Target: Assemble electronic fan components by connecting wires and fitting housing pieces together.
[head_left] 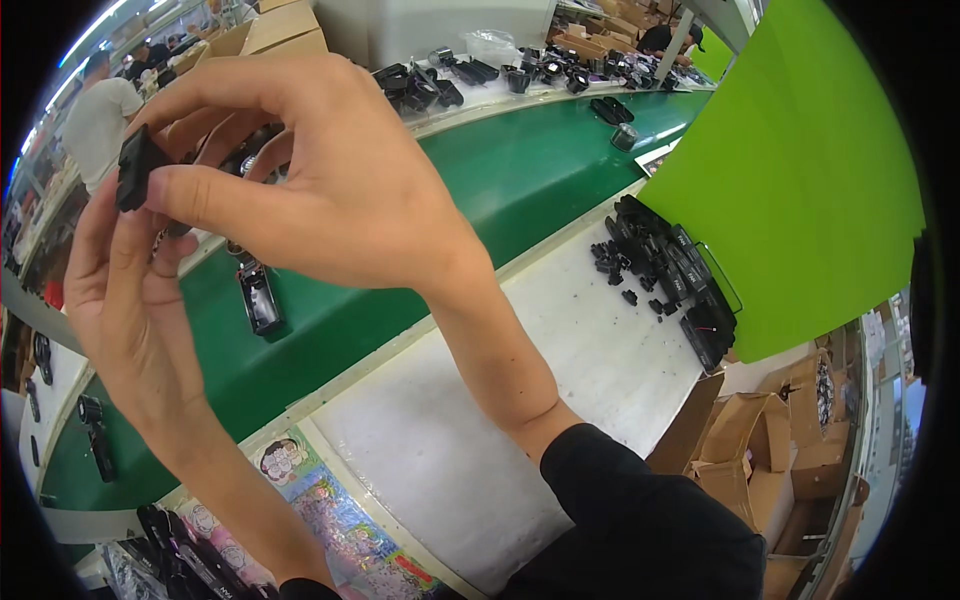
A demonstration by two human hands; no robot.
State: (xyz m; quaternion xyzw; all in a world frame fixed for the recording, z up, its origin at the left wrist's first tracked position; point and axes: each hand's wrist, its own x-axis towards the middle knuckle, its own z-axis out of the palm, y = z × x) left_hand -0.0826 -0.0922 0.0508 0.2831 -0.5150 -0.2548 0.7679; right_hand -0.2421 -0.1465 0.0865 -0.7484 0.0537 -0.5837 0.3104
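White worktop (400,430) lies below my view. Above it, at upper left, right hand (350,180) pinches small black part (138,170) between thumb and fingers; left hand (130,280) grasps its lower end. I read step as two-handed work on raised part, details hidden by fingers. Next move calls for steady pinch, I judge. Heap of black housings (675,265) sits beside green panel (810,190). Green belt (540,190) beyond; farther off, person in pale shirt (98,125).
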